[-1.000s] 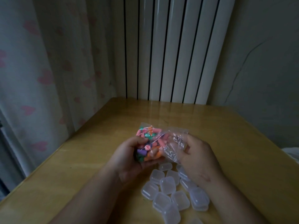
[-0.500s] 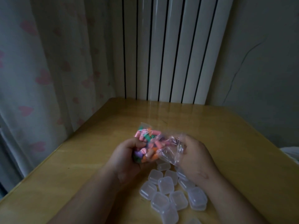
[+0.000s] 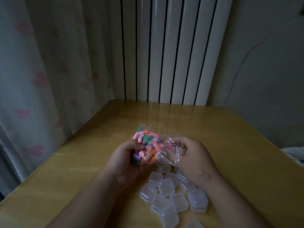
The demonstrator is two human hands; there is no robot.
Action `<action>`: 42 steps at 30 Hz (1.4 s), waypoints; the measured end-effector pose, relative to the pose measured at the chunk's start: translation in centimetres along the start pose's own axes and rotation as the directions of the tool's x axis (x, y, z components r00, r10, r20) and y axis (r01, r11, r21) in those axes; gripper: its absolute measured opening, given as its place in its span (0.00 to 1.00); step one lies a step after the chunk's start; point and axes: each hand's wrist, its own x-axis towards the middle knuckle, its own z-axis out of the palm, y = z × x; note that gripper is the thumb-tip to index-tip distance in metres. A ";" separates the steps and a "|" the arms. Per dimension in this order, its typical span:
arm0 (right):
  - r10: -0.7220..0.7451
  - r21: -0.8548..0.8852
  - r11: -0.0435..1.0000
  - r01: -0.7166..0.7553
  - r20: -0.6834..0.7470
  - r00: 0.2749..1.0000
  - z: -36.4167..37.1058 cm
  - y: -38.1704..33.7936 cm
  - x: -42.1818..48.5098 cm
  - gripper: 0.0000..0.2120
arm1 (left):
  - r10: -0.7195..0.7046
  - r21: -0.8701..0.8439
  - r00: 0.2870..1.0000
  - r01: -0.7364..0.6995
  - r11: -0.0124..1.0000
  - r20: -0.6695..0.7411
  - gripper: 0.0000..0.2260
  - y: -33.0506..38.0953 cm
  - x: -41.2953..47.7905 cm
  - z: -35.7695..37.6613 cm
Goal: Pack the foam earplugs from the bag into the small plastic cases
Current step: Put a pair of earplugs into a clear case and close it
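While raised just above a wooden table (image 3: 92, 155), gripped at both ends by two bare hands: a clear plastic bag (image 3: 169, 156) of foam earplugs (image 3: 148, 145). Left hand (image 3: 126, 160) clenched around the full end of the bag, fingers wrapped underneath and thumb pressed over the top. Earplugs bunched tight against that palm and bulging out beyond the fingers, away from the body: pink, orange, green and purple, all inside the plastic. Right hand (image 3: 195, 160) grasping the slack, crumpled end of the bag, fingers curled onto the film; exact pinch too blurred to make out. Bag stretched across the short gap between the two hands.

Below the hands and nearer the body, lying on the table: a cluster of small translucent square plastic cases (image 3: 166, 186), lids apparently shut, touching and partly overlapping one another. Most of them between the two forearms and under the right wrist; a few tucked beneath the bag itself. One case (image 3: 197, 197) stacked on another just inside the right forearm.

Beyond the hands, at the far table edge: a white ribbed radiator (image 3: 164, 55). Off to the left of the left hand: a pale curtain (image 3: 41, 71) printed with pink hearts. Off to the right of the right hand: a grey wall (image 3: 271, 63) with a thin crack, and a bit of white fabric (image 3: 294, 153) at the far edge of view.
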 end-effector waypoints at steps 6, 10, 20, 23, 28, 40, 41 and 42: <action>0.003 -0.037 0.999 -0.004 -0.039 0.999 0.2 0.6 0.0 0.19 | 0.000 0.075 1.000 -0.002 0.997 0.024 0.19 0.0 -0.2 0.0; 0.019 -0.007 1.000 -0.020 -0.100 0.995 -0.1 1.2 0.5 0.08 | 0.058 0.123 0.998 -0.053 0.991 -0.037 0.11 0.4 -0.2 -0.1; -0.086 -0.206 0.978 0.044 -0.203 0.975 -0.5 1.3 0.3 0.09 | 0.250 0.314 0.943 -0.175 0.933 -0.220 0.10 0.8 0.6 -0.4; -0.023 -0.198 0.980 -0.018 -0.203 0.979 -0.6 1.7 0.4 0.08 | 0.386 0.542 0.859 -0.158 0.825 -0.337 0.08 0.6 1.8 -1.8; 0.053 -0.175 0.981 -0.081 -0.159 0.986 -0.7 2.1 0.5 0.08 | 0.617 0.942 0.730 0.113 0.315 -0.294 0.06 0.5 2.9 -3.8; 0.109 -0.057 0.992 -0.114 -0.087 0.990 -2.1 -2.1 -0.7 0.06 | 0.670 0.816 0.743 -0.394 0.424 0.010 0.11 -1.3 -0.8 1.7; 0.111 -0.043 0.992 -0.115 -0.080 0.991 -2.2 -2.4 -0.8 0.06 | 0.647 0.774 0.762 -0.432 0.462 0.039 0.13 -1.6 -1.0 1.9; 0.105 -0.039 0.993 -0.108 -0.077 0.992 -2.4 -2.6 -0.8 0.08 | 0.623 0.743 0.780 -0.454 0.492 0.064 0.14 -1.9 -1.2 2.2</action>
